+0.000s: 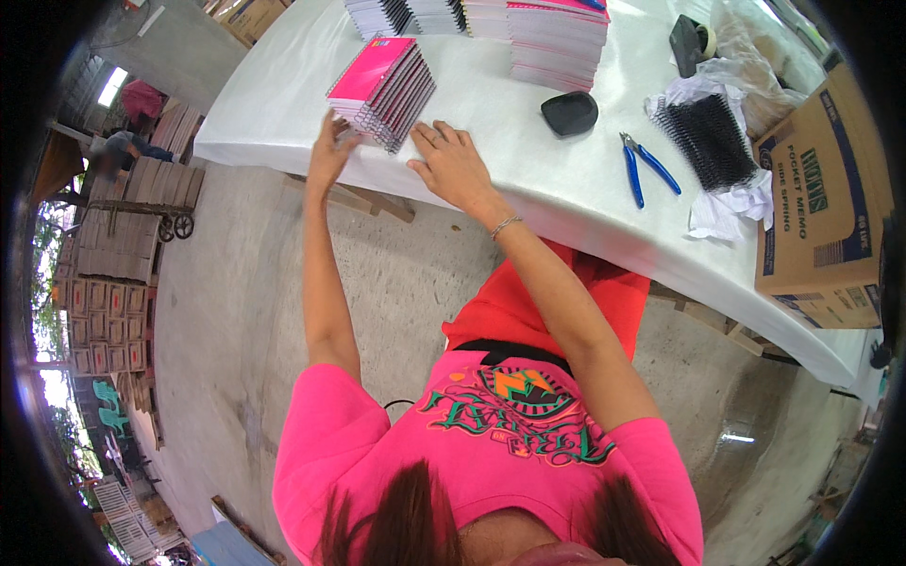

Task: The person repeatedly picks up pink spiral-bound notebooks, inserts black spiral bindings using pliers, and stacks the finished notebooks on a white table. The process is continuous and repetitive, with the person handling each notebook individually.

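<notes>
A stack of small spiral notebooks with bright pink covers stands near the front edge of the white-covered table, its coils toward me and to the right. My left hand is at the stack's near left corner, thumb and fingers apart; whether the fingertips touch it is hard to make out. Just right of the coils, my right hand rests on the table edge with its fingers extended, holding nothing. A chain bracelet circles my right wrist.
Taller notebook stacks stand at the back. Toward the right lie a black lidded object, blue-handled pliers, a bunch of black spiral coils, a tape dispenser and a cardboard box. Bundled stacks fill the far left.
</notes>
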